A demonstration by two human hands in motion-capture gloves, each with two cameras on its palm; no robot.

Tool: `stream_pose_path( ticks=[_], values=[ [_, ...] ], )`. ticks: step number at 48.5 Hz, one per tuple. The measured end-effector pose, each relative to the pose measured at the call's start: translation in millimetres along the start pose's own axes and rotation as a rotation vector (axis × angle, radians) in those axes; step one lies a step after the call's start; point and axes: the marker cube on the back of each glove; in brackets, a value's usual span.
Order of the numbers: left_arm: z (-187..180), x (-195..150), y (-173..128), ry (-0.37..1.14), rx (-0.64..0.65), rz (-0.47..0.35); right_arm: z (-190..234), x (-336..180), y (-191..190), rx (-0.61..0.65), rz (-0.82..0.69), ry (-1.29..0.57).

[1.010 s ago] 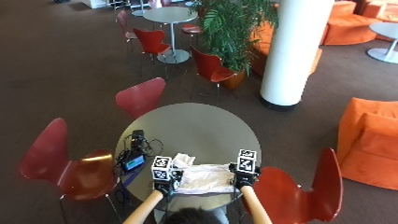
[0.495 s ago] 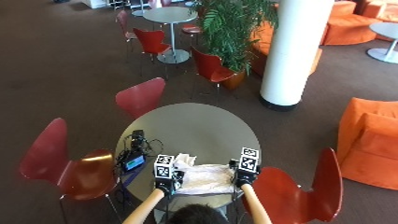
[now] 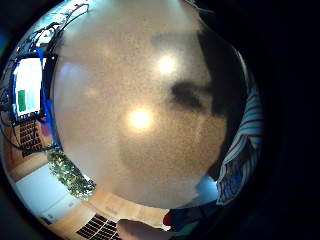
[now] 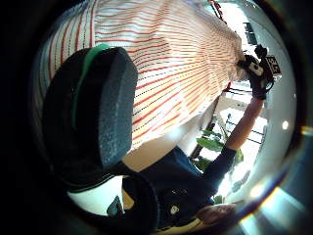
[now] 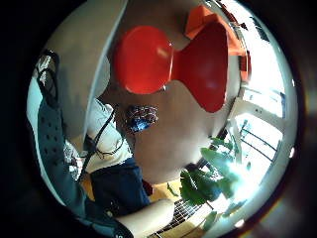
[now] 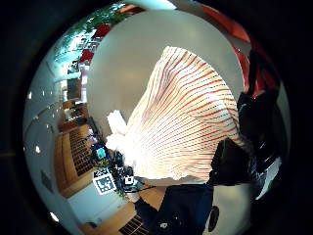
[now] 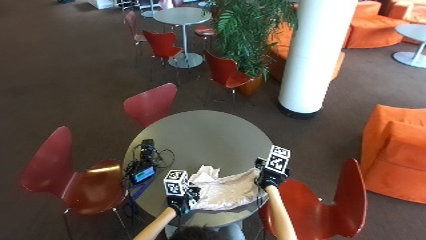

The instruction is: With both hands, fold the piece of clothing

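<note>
Striped garment (image 7: 226, 192) stretched crosswise over near table (image 7: 200, 135) edge. Left hand (image 7: 181, 202) and right hand (image 7: 267, 179) pinching opposite ends; long axis hand to hand, equally near.

The far half of the round counter (image 7: 200, 130) lies bare, open for a hand to pass. At the left edge a small device with tangled cables (image 7: 144, 165) blocks the way. The striped garment (image 7: 226, 189) covers the near part. Red chairs (image 7: 319, 205) crowd the counter's sides.
</note>
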Motion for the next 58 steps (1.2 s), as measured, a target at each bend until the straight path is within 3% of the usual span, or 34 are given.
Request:
stream_pose_path(
  ticks=[3,5,10,11,13,16,25,31,34,40,46,53,58],
  values=[
    [-7,-3,4,0.041,-0.004,0.005,-14,-25,-1,0.136,-0.058,-0.027],
    [-15,-5,8,0.07,0.004,0.002,-22,-48,12,0.147,-0.111,-0.041],
    [-31,-24,2,0.144,0.095,0.034,-20,-112,59,-0.082,-0.126,0.038],
    [-31,-34,-6,0.14,0.137,0.035,-17,-127,61,-0.059,-0.148,0.065],
    [-35,-51,-15,0.139,0.215,0.034,-10,-158,52,0.107,-0.225,0.109],
    [-48,-65,-9,0.172,0.3,0.031,6,-198,49,0.24,-0.289,0.173],
    [-75,-115,20,0.252,0.49,-0.055,88,-296,72,0.109,-0.424,0.234],
    [-83,-133,41,0.264,0.521,-0.085,103,-298,155,-0.088,-0.494,0.277],
    [-85,-139,48,0.269,0.516,-0.09,110,-303,162,-0.109,-0.537,0.224],
    [-87,-151,60,0.264,0.524,-0.11,112,-317,139,-0.021,-0.563,0.023],
    [-92,-154,62,0.234,0.53,-0.121,109,-323,93,0.047,-0.579,0.062],
    [-110,-146,70,0.178,0.537,-0.129,49,-294,132,0.17,-0.615,0.099],
    [-125,-140,80,0.164,0.523,-0.129,26,-279,140,0.216,-0.594,0.096]
  ],
)
